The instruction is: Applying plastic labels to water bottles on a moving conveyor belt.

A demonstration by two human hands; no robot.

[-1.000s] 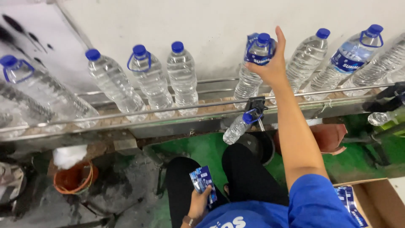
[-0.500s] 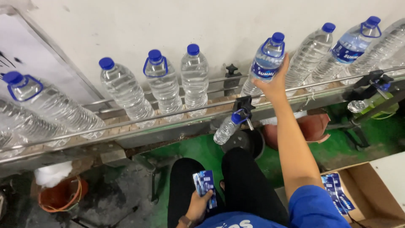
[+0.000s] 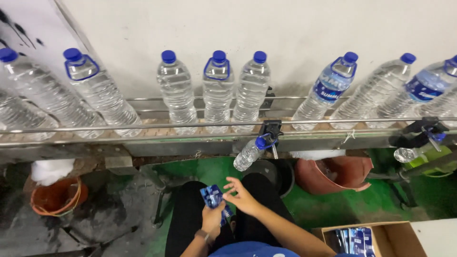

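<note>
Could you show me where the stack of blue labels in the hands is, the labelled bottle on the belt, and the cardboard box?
stack of blue labels (image 3: 212,196), head view, on its top sheet
labelled bottle (image 3: 328,90), head view, on its blue label
cardboard box (image 3: 404,238), head view, on its inner right wall

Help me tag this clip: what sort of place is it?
Probably a water-bottling plant: capped bottles stand in a row on a railed conveyor, and the hands hold blue labels, with more in a box.

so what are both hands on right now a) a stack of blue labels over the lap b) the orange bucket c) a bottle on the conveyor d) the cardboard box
a, the left hand holds the stack of blue labels and the right hand pinches at it above the lap.
</note>
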